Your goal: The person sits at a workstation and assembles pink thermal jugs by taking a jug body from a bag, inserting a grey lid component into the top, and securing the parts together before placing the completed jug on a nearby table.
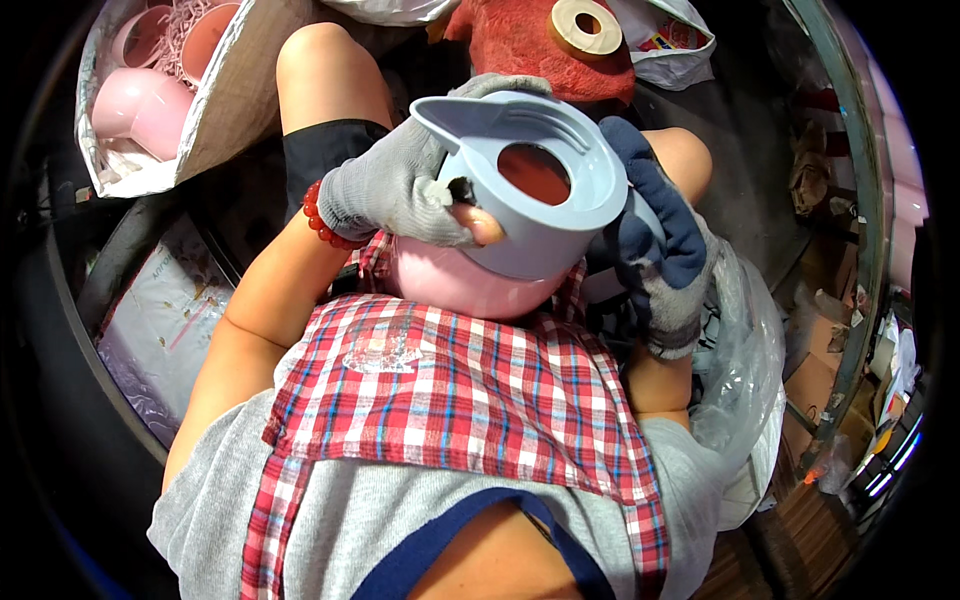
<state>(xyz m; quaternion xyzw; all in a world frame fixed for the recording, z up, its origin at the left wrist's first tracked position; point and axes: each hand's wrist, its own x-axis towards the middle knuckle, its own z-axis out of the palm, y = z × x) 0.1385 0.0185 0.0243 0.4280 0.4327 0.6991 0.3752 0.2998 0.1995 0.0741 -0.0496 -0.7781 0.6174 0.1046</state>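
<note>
A jug sits over my lap, made of a pink rounded body point(470, 285) and a grey-blue spouted collar point(535, 235) with a round opening. The spout points to the upper left, and through the opening a reddish inside shows. My left hand point(415, 180), in a grey glove torn at the thumb, is closed round the collar's left side, with the bare thumb tip pressed on its front. On the right side, my right hand point(655, 230), in a navy and grey glove, wraps round the collar at its grey-blue handle point(645, 215). Some of its fingers are hidden.
At the upper left, a white woven bag point(230, 100) holds pink vessels point(145, 110) and pink shredded filler. Ahead lies a red cloth-covered thing point(495, 45) with a cream ring point(585, 30) on it. Clear plastic point(745, 350) bunches at my right; cardboard point(815, 360) lies farther right.
</note>
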